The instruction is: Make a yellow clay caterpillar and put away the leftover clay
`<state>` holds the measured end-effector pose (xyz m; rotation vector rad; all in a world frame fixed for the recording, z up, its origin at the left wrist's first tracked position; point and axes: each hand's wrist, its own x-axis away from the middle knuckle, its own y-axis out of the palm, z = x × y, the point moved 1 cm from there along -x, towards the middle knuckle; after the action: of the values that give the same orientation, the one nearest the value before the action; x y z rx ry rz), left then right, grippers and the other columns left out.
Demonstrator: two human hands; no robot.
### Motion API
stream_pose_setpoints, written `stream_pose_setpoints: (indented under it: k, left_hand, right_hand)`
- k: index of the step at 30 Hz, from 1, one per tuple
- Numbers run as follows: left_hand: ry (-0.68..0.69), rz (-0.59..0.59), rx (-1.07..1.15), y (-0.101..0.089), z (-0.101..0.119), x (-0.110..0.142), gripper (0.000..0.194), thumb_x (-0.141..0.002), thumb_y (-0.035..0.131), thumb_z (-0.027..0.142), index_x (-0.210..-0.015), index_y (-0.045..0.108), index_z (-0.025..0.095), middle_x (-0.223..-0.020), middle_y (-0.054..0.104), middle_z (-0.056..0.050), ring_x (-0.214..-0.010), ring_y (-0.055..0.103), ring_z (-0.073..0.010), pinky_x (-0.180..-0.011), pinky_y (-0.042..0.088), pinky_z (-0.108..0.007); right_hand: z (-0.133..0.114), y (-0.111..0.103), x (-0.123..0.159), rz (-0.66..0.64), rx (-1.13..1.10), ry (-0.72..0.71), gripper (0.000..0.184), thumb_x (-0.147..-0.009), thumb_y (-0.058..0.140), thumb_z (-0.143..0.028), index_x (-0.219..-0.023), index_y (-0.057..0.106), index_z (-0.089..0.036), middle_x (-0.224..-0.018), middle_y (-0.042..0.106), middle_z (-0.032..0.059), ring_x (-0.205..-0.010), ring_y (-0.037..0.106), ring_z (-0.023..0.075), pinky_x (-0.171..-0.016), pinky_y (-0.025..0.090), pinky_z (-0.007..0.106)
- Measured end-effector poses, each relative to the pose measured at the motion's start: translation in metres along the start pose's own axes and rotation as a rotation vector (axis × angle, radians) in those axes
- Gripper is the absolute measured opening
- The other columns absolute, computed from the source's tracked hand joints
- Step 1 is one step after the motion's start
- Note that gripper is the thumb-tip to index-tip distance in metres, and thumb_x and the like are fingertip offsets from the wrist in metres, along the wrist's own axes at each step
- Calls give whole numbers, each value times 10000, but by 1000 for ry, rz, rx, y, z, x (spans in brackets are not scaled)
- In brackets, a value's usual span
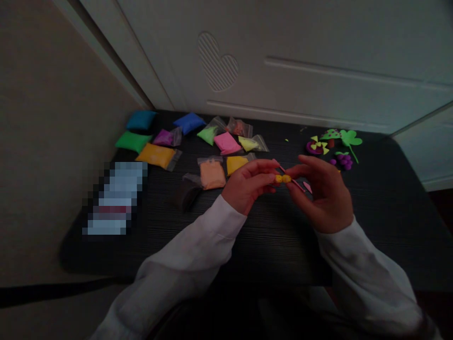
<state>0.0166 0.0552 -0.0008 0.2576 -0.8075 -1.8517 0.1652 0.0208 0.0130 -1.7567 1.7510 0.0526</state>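
Observation:
A small yellow clay piece (283,179), shaped like two joined lumps with dark specks on the left one, is held up between my hands over the black table. My left hand (246,184) pinches its left end between thumb and fingers. At the other end, the thumb and index finger of my right hand (325,196) close on it, with the remaining fingers curved above. A thin pink stick (299,185) runs slantwise behind the clay and fingertips; whether it is held or lies on the table I cannot tell. Beside my right thumb is a flat pink piece (307,187).
Bags of coloured clay, among them orange (155,156), peach (212,174) and pink (227,142), cover the table's left and middle. A blurred-out pale rectangle (116,198) lies far left. Finished clay shapes, including a green clover (350,138) and purple grapes (345,161), sit back right.

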Motion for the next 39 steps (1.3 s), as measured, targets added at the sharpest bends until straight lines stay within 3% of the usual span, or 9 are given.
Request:
stream_pose_setpoints:
  k: [23, 29, 33, 39]
  left_hand:
    - [-57, -10, 87, 1, -1, 0, 158, -627, 653, 94, -772, 648, 159, -756, 649, 18, -709, 608, -92, -651, 462, -214]
    - [-79, -31, 139, 1, 2, 1, 125, -683, 590, 130, -797, 641, 136, -790, 654, -16, -745, 616, -125, -671, 486, -246]
    - [-116, 19, 184, 0, 3, 1, 154, -705, 525, 149, -817, 629, 139, -823, 658, -33, -770, 625, -156, -702, 496, -299]
    - [-158, 93, 106, -1, 2, 1, 278, -630, 482, 10, -856, 598, 123, -824, 656, -44, -746, 635, -146, -716, 496, -301]
  right_hand:
    - [0, -1, -2, -39, 5, -12, 611, -697, 601, -65, -1226, 413, -304, -975, 611, 16, -906, 598, 164, -876, 477, 388]
    - [2, -1, -1, -15, -40, 15, 605, -699, 605, -73, -1225, 416, -304, -985, 608, 19, -910, 598, 174, -863, 482, 398]
    - [4, -1, -2, 28, -47, 45, 570, -706, 609, -92, -1207, 437, -299, -990, 605, 20, -904, 598, 183, -861, 483, 409]
    - [8, -2, -4, 39, -42, 60, 556, -712, 612, -105, -1200, 438, -306, -971, 603, 24, -887, 599, 200, -854, 482, 442]
